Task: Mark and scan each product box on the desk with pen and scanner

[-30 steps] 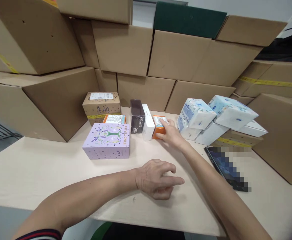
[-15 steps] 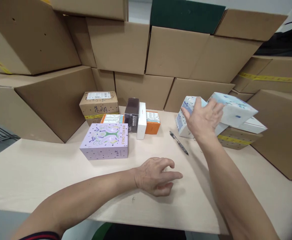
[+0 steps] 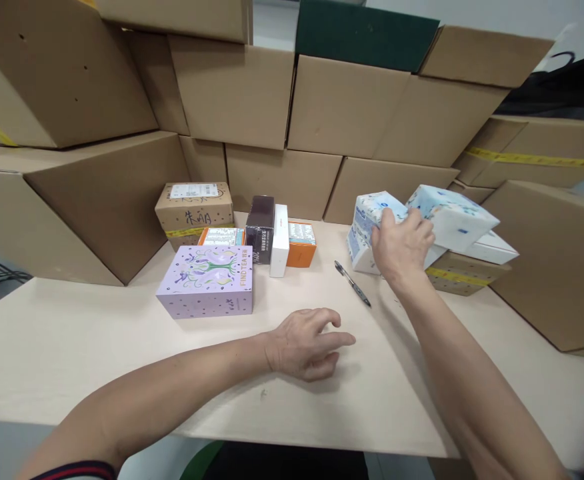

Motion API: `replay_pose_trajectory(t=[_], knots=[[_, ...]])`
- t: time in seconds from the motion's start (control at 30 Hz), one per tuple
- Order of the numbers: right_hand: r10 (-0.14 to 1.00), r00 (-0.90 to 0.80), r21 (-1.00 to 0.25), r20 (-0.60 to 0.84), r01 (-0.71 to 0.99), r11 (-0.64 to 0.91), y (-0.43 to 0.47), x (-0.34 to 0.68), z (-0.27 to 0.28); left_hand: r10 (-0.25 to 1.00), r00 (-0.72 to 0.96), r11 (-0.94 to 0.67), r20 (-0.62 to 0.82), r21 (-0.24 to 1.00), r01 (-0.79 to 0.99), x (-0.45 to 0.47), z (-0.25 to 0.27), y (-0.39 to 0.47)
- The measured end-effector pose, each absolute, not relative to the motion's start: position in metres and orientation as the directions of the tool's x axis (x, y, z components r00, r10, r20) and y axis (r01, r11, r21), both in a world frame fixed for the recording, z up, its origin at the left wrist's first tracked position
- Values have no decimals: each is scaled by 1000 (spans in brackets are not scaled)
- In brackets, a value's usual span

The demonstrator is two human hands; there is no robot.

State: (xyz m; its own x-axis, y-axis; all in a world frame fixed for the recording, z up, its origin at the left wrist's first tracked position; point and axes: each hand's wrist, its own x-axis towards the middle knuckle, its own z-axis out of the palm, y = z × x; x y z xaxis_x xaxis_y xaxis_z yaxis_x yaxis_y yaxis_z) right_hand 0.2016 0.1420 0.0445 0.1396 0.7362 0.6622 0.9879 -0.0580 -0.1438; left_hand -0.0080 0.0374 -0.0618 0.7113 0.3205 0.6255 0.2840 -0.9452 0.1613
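My right hand point(image 3: 403, 248) is over the right-hand group of packages, fingers apart and bent, their tips at the upper edge of a blue-and-white tissue pack point(image 3: 362, 243). I cannot tell how firmly it touches. Beside it, a second floral tissue pack point(image 3: 455, 212) lies tilted on a flat white box point(image 3: 495, 248) and a brown carton point(image 3: 465, 273). My left hand point(image 3: 309, 345) rests low over the table, empty, its index finger stretched and the others loosely bent. A black pen point(image 3: 353, 284) lies between the two hands.
On the left stand a lilac tea box point(image 3: 207, 283), a taped brown parcel point(image 3: 195, 207), a dark box point(image 3: 261, 230), a slim white box point(image 3: 279, 241) and an orange box point(image 3: 302, 245). Large cardboard boxes point(image 3: 347, 107) wall in the table point(image 3: 112, 333) at the back and sides.
My right hand has lowered and bent its fingers at the tissue packs. My left hand keeps nearly the same pose. The whole view has shifted slightly.
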Motion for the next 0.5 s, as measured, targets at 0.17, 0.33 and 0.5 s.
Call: replay_pose_trajectory(t=[0.17, 0.33, 0.5], knots=[[706, 84, -273, 703, 949, 159, 109, 224, 56, 587, 462, -809, 665, 471, 350, -5, -60, 42], [895, 284, -881, 344, 429, 202, 83, 242, 44, 930, -33, -343, 366, 896, 280, -2, -71, 59], [999, 45, -978, 16, 211, 7, 86, 231, 0, 916, 4, -388, 401, 885, 257, -6, -77, 66]])
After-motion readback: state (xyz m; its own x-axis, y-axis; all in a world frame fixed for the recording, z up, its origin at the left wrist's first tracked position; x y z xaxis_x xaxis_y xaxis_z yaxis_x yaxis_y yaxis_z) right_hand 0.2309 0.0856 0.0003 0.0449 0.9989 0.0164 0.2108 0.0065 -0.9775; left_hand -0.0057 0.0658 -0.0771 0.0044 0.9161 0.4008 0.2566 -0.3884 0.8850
